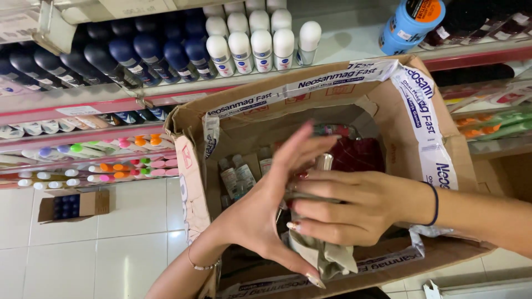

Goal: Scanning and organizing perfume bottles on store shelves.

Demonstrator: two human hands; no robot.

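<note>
An open cardboard box [410, 160] with taped flaps fills the middle of the view. Both hands are over its opening. My left hand [260, 210] comes up from below, fingers spread, its palm against a crumpled grey-beige wrapping [327, 257]. From the right, my right hand [354, 205] has its fingers curled around the same wrapping. A dark band circles the right wrist, and a thin bracelet is on the left wrist. Inside the box lie small clear bottles [237, 176] and a dark red packet [360, 154].
Store shelves stand behind the box, holding dark blue roll-on bottles [138, 52], white roll-on bottles [260, 41] and a blue jar [407, 25]. Lower shelves carry small colourful items [111, 160]. A small cardboard box [75, 206] sits on the white tiled floor at left.
</note>
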